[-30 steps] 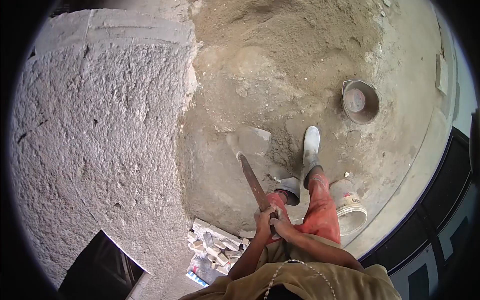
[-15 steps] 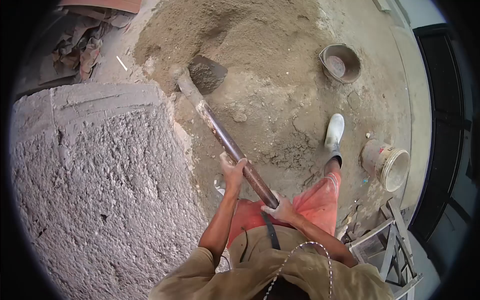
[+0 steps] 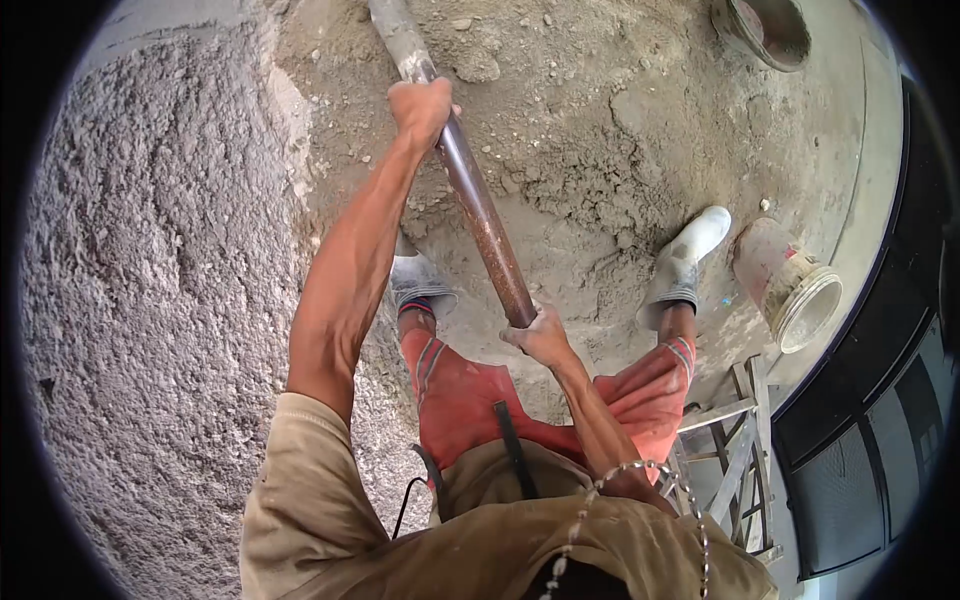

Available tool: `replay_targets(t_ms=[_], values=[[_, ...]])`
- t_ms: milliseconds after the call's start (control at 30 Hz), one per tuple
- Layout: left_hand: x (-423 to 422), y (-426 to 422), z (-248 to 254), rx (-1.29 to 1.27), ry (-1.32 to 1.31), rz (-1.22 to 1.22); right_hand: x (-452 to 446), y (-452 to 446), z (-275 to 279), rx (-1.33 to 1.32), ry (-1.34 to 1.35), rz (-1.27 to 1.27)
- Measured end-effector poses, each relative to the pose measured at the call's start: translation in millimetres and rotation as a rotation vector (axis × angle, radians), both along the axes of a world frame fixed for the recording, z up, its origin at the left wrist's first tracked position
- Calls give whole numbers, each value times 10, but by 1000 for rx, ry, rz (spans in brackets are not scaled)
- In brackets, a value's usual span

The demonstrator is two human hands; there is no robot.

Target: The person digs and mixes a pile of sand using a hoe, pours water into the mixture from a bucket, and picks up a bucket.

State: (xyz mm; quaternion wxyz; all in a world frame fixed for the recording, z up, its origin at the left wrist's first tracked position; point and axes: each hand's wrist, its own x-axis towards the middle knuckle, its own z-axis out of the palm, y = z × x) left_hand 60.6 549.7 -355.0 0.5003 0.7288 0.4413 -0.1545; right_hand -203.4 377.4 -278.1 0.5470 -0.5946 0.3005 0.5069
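Note:
A long shovel (image 3: 475, 205) slants from the top of the head view down toward my waist; its blade lies outside the picture. High on the shaft, near the pale socket, my left hand (image 3: 420, 110) is wrapped round it with the arm stretched forward. My right hand (image 3: 545, 337) grips the butt end of the shaft, just above my red shorts. Loose sandy mix (image 3: 590, 170) with small clods covers the ground under and beside the shaft.
Rough grey plaster (image 3: 170, 260) fills the left side. A dark bucket (image 3: 765, 35) stands at the upper right, and a whitish pail (image 3: 785, 285) lies tipped beside my white boot (image 3: 695, 245). A wooden frame (image 3: 735, 440) stands at the lower right, near a dark door (image 3: 860, 370).
My left hand has moved farther up the shaft and reaches forward. The view has shifted downward and nearer, so the shovel blade and sand heap have left the picture.

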Motion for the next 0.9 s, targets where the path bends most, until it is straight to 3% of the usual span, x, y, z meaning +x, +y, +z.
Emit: replay_targets(t_ms=[133, 167, 233, 267, 300, 367, 467, 500, 600, 667, 733, 800, 833, 867, 900], values=[[-971, -368, 61, 1, 63, -157, -1207, -66, 236, 25, -27, -190], [-1204, -491, 55, -32, 151, -181, -1339, -165, 379, -58, 38, -101], [-1749, -784, -25, -103, 317, -50, -1737, -468, 573, -193, 100, 51], [-2094, -866, -134, -174, 249, 49, -1807, -566, 771, -219, 205, 86], [-2302, -960, -116, -187, 317, 60, -1932, -652, 901, -214, 261, -20], [-2487, -990, -28, -226, 363, 77, -2050, -708, 1024, -243, 256, 61], [-1850, -828, 450, -229, 133, 102, -1815, -559, 756, -275, -40, 95], [-1527, -778, 620, -227, 27, 104, -1505, -514, 606, -212, -161, -12], [-317, -506, 1136, -304, -380, -76, -390, -350, 43, -106, -391, -15], [536, -396, 1411, -433, -571, -126, 733, -202, 51, -69, -480, -14], [1279, -386, 1398, -484, -648, -227, 1772, -154, 141, -7, -589, -7], [1924, -446, 1205, -461, -644, -230, 2503, -35, -187, 39, -747, -137], [2172, -514, 966, -332, -688, -254, 2691, -28, -326, 39, -808, -183], [2316, -607, 735, -202, -731, -278, 2650, -62, -472, 57, -672, -172], [2279, -660, 350, -165, -569, -289, 2610, -78, -621, 77, -538, -166]])
